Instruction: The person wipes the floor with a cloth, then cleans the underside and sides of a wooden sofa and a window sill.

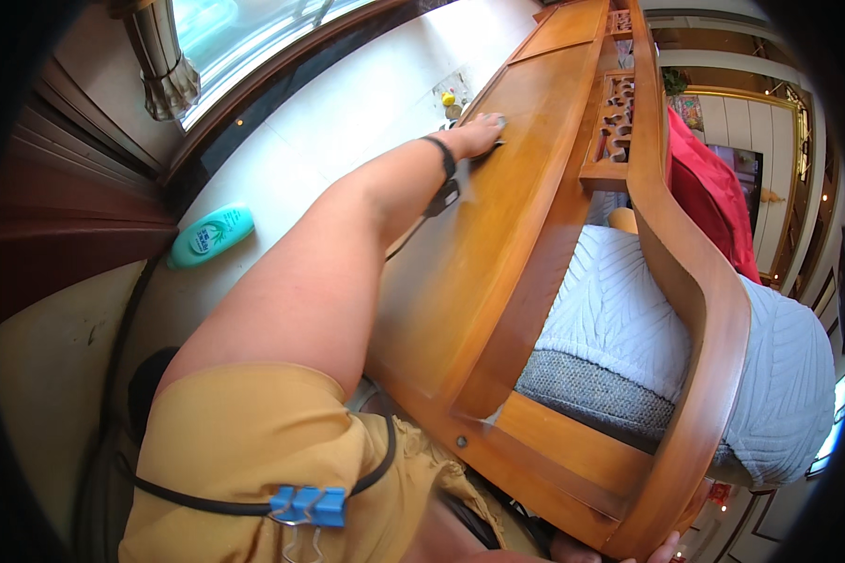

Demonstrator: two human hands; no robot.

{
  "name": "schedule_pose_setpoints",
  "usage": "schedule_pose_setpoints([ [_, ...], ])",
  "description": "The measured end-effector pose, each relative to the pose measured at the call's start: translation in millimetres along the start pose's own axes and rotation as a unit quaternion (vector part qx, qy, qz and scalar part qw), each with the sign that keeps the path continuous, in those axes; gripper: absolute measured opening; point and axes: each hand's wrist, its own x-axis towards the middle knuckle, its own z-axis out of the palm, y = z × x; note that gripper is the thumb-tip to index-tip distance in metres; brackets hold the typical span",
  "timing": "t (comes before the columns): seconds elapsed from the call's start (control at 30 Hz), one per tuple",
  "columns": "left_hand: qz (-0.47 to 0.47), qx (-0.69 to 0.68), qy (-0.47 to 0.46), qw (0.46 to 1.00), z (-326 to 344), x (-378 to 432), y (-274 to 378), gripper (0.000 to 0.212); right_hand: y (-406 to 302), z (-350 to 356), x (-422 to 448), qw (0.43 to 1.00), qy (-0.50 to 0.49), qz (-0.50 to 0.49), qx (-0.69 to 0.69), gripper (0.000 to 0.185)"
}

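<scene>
My left hand (480,135) reaches far out, its palm down against the long wooden back panel (458,281) of a bench or sofa. A small pale thing shows at its fingertips and something dark at its side; whether it holds them is unclear. A dark band and a small black device sit at that wrist. My right hand (665,550) is mostly cut off at the bottom edge, its fingertips curled around the end of the curved wooden armrest (722,366). A blue binder clip (308,506) hangs on a black cord around the mustard sleeve.
A green shampoo bottle (211,236) lies on the pale floor at left. Small things, one yellow (448,98), are on the floor beyond my left hand. A quilted light-grey cover (612,302) and a red cloth (711,190) lie over the seat side. A curtain and window stand upper left.
</scene>
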Motion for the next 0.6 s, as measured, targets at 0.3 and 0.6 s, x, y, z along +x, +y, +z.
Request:
schedule_pose_setpoints([
  [0.3, -0.15, -0.273, 0.008, 0.95, 48, -194, 27, 0.059, -1, -7, -5, 0.999, -0.024, 0.031, -0.018, 0.038],
  [0.6, -0.49, -0.4, -0.181, 0.753, -55, -342, 164, 0.066, -8, -3, 3, 0.994, -0.033, 0.009, -0.107, 0.037],
])
